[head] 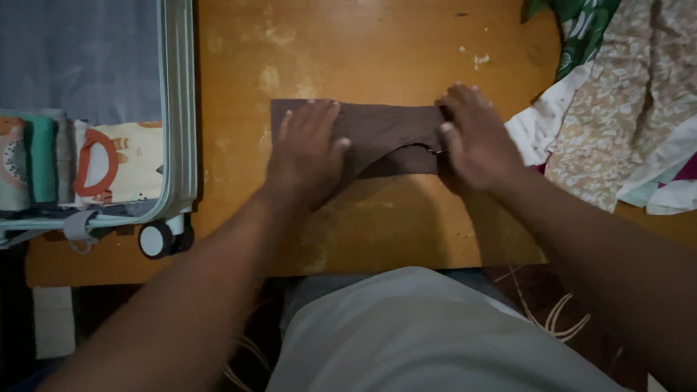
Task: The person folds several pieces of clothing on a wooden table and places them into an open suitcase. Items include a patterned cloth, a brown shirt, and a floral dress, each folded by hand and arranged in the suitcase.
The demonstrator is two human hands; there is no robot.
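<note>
Worn wooden table: both hands (flat) pressing brown cloth.

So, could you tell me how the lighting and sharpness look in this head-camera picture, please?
In the head view the light is dim and warm; the wooden table is brightest at the top, with a soft sheen. The left hand and right hand on the brown cloth are slightly soft. The forearms and lap in the foreground fall into shadow, and the suitcase looks muted and grainy.
</note>
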